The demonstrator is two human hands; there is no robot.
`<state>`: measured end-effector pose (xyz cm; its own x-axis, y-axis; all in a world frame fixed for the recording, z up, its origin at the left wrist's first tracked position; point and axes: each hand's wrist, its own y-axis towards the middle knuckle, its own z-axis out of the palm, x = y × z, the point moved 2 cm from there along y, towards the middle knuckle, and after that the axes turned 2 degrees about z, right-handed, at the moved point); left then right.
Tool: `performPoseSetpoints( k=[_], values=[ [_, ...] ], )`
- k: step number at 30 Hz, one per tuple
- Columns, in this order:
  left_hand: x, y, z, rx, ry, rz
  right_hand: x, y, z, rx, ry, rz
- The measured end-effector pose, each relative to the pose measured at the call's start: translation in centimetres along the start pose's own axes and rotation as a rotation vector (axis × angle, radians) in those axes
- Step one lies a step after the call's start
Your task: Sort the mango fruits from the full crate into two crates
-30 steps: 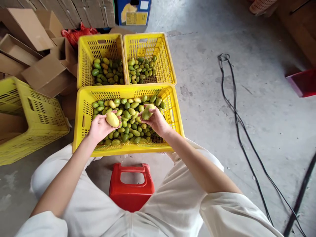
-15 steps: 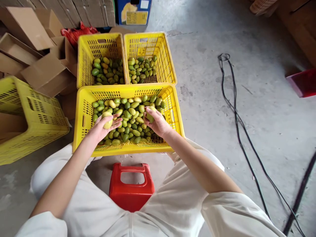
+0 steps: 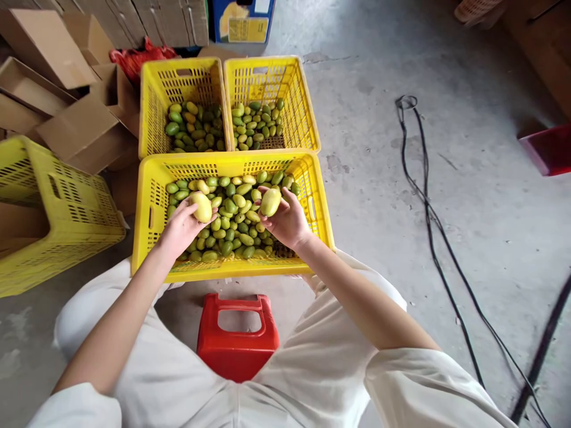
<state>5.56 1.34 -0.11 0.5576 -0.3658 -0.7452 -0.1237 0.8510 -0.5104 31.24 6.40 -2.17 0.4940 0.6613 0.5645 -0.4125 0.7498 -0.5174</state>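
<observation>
Farthest left, note a yellow crate (image 3: 75, 205) and, just beyond, opened cardboard boxes (image 3: 80, 128), both well off to the side. Next, find the left hand (image 3: 182, 224) above the left part of the front crate (image 3: 236, 273), pinching a pale yellow fruit (image 3: 203, 208) between thumb and fingers, fingertips coming out under the right side. Read the long axis as leaning, upper end to the left, lower end to the right. Straight ahead of that fruit, past the far rim, see the back left crate (image 3: 150, 110), with the left hand as the nearer one.

Then look down on the pile of green and yellowish fruit (image 3: 229, 221), lying in the front crate, beneath and rightward of the left hand, spread nearly from wall to wall, sparser at the near right corner.

Farther right, find the right hand (image 3: 289, 224), palm turned up and fingers parted, bearing a yellow-green fruit (image 3: 270, 203) against the fingers, thumb spread at the right side; cannot tell about contact at the thumb. Read this long axis as leaning the opposite way, upper end right, lower end left. Straight ahead, see the back right crate (image 3: 304, 113), nearest to the right hand. Between the two held pieces, note a gap, without contact.
</observation>
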Motion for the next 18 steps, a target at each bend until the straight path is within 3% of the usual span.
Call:
performPoseSetpoints(
  k=[8, 14, 18],
  values=[
    [0.69, -0.28, -0.50, 0.017, 0.114, 0.046, 0.31, -0.28, -0.03, 0.005, 0.100, 0.017],
    [0.46, -0.52, -0.09, 0.102, 0.136, -0.015, 0.16, -0.41, 0.33, 0.043, 0.037, 0.068],
    [0.25, -0.47, 0.26, 0.151, 0.051, -0.011, 0.16, -0.60, 0.51, 0.014, -0.005, 0.029]
  ],
)
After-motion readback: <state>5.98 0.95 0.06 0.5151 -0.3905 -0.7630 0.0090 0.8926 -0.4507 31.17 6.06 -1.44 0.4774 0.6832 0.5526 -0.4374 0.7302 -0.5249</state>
